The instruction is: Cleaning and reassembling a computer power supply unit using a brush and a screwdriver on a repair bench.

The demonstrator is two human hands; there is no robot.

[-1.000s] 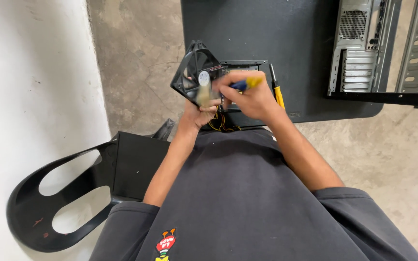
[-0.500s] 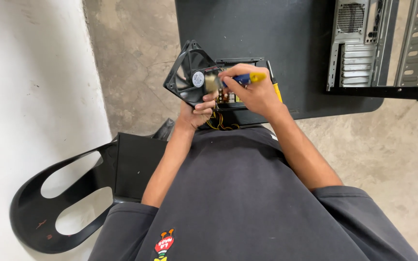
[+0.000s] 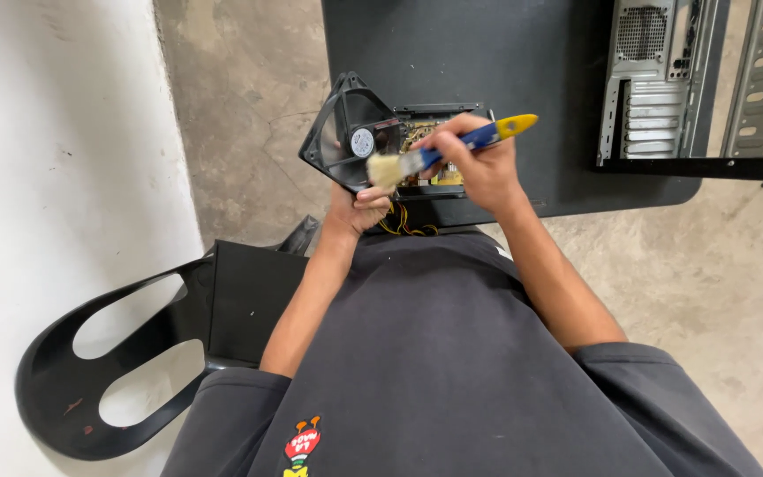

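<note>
Head view, looking down my own torso. Entries run left to right.

Far left: black plastic chair (image 3: 90, 371) against the white wall, at about 8 o'clock from my hands and well apart from them. Not involved.

My left hand (image 3: 359, 208) is closed around the lower corner of the black case fan (image 3: 351, 132), thumb and fingers wrapped on the frame. The fan stands tilted, its face turned toward me and slightly to the right, hub sticker visible at the centre. The fan sits at 12 o'clock from the left hand, directly above the grip.

Just right of the fan: the brush (image 3: 448, 150), pale bristles, blue handle, yellow end. Its long axis runs from 8 o'clock (bristles) to 2 o'clock (yellow tip). The bristle head lies at the fan's lower right edge, touching or just beside the frame; I cannot tell which.

My right hand (image 3: 479, 163) is shut on the blue part of the handle, fingers curled over it. From this grip the fan lies at 9 to 10 o'clock, along the line of the handle. This hand is the nearer one to the fan's face; the left only steadies it from below.

Behind both hands: an opened power supply box (image 3: 439, 115) on the dark table (image 3: 532, 62), with coloured wires (image 3: 404, 225) hanging at its near edge.

Far right, 2 o'clock: an open computer case (image 3: 664, 79), well apart.
</note>
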